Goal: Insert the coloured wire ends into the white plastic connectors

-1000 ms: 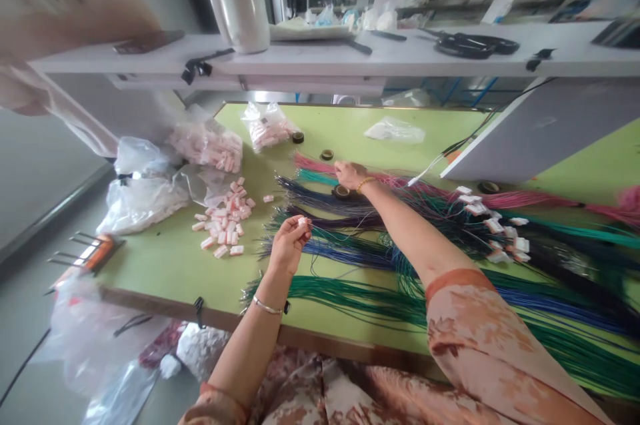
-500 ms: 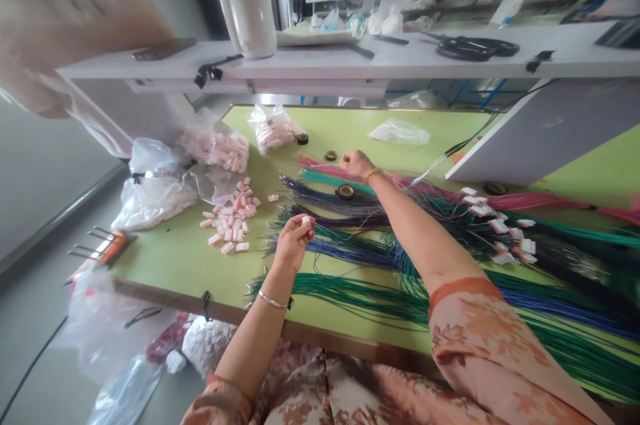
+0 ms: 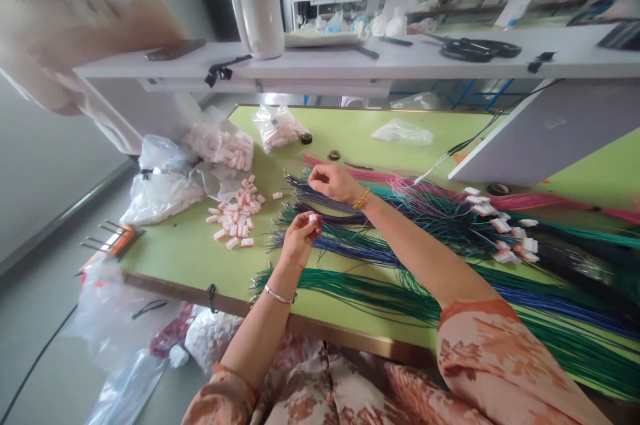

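Between the thumb and fingers of my left hand (image 3: 299, 238) is a small white connector housing (image 3: 313, 218). My right hand (image 3: 334, 183) is just beyond it, fingers curled into a pinch over the ends of the dark wires (image 3: 303, 193). Whatever the right fingertips hold, if anything, is too small to make out. Pink wires (image 3: 370, 175) run behind the right hand, and blue wires (image 3: 345, 246) and green wires (image 3: 340, 282) lie closer to my body. A pile of loose white-and-orange housings (image 3: 237, 212) is left of my hands.
Bags of housings (image 3: 223, 145) stand at the back left beside a white plastic bag (image 3: 163, 185). Tape rolls (image 3: 334, 154) lie behind the wires. Housings with wires attached (image 3: 500, 225) are bunched at right. Above runs a shelf (image 3: 320, 68) with scissors (image 3: 475, 47). Another person is at far left.
My right hand has moved left and nearer to me, from the pink wires to above the dark wire ends, closer to my left hand. The left hand still pinches the housing.
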Tool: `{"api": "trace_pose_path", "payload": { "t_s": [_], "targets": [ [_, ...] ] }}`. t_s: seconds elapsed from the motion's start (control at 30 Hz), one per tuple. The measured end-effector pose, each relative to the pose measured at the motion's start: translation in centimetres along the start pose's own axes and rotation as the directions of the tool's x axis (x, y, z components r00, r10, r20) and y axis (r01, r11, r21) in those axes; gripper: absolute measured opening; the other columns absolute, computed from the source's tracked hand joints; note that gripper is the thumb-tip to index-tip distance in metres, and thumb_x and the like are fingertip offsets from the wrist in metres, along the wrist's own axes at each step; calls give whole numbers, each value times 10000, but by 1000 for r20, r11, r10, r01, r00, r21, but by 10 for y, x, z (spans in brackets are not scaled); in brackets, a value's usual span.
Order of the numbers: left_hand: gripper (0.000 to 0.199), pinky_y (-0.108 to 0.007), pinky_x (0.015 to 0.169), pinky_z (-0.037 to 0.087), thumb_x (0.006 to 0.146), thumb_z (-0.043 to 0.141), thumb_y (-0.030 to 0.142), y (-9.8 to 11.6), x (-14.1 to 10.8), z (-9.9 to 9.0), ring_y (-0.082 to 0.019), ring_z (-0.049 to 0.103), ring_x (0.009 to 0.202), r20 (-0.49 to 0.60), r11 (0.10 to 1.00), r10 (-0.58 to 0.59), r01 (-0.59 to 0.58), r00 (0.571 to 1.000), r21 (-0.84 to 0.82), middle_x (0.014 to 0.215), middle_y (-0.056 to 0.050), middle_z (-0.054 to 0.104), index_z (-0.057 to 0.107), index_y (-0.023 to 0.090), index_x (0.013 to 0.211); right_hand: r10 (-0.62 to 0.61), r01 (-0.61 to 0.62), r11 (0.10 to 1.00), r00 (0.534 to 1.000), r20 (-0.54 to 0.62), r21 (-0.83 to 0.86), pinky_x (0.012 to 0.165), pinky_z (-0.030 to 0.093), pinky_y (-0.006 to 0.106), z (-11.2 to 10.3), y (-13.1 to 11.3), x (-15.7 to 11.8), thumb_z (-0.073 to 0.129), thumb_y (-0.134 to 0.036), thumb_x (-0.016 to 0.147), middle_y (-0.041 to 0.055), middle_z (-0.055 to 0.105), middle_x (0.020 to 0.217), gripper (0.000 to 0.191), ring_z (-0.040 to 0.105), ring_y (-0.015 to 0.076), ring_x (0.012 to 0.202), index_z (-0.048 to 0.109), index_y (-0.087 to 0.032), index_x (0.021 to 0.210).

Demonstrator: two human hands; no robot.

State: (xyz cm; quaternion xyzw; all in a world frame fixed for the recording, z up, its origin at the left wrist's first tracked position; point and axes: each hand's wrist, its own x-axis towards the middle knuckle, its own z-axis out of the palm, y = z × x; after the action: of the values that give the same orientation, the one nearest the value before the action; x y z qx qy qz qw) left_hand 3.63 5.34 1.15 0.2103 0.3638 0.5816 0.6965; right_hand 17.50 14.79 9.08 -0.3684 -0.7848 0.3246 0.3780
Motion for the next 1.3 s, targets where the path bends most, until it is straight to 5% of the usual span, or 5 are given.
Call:
{"api": "trace_pose_path", "payload": {
  "t_s": [0.2,0.43,0.67,1.03,1.3],
  "targets": [
    [285,-199,650,472,636,824,160,-2,-3,4,-68,580,664,102,999,5,-1,995,-34,795,-8,659,659,154,868,93,-92,991,996,2,100,546,382,212,7,-11,-58,592,-282,747,-2,594,632,141,478,92,575,608,-144,723],
    [267,-215,677,455,664,798,148,-5,-6,8,-70,567,673,129,999,-36,35,991,15,848,-9,652,642,166,880,195,-190,981,968,-157,48,471,290,207,20,5,-95,613,-338,753,-22,545,582,185,376,70,500,601,-158,710],
    [271,-214,673,444,663,797,156,-6,-5,8,-74,566,687,117,998,-46,41,992,47,853,-13,645,645,167,887,135,-156,985,964,-230,-76,587,413,228,27,9,-103,593,-307,780,20,646,708,136,523,107,596,604,-178,739],
    [344,-209,661,458,618,845,214,-7,-5,7,-72,587,681,113,996,-31,21,993,90,823,-1,663,648,171,897,23,-78,966,975,-220,-248,625,410,237,29,8,-103,552,-249,790,28,640,744,76,539,121,629,580,-194,745],
    [384,-228,653,468,546,882,225,-11,-8,6,-92,607,666,9,983,-5,3,1000,183,757,-8,687,669,152,857,2,-41,972,986,-165,-232,640,418,252,35,15,-107,510,-246,827,39,641,740,110,555,138,646,559,-204,738]
  ]
}}
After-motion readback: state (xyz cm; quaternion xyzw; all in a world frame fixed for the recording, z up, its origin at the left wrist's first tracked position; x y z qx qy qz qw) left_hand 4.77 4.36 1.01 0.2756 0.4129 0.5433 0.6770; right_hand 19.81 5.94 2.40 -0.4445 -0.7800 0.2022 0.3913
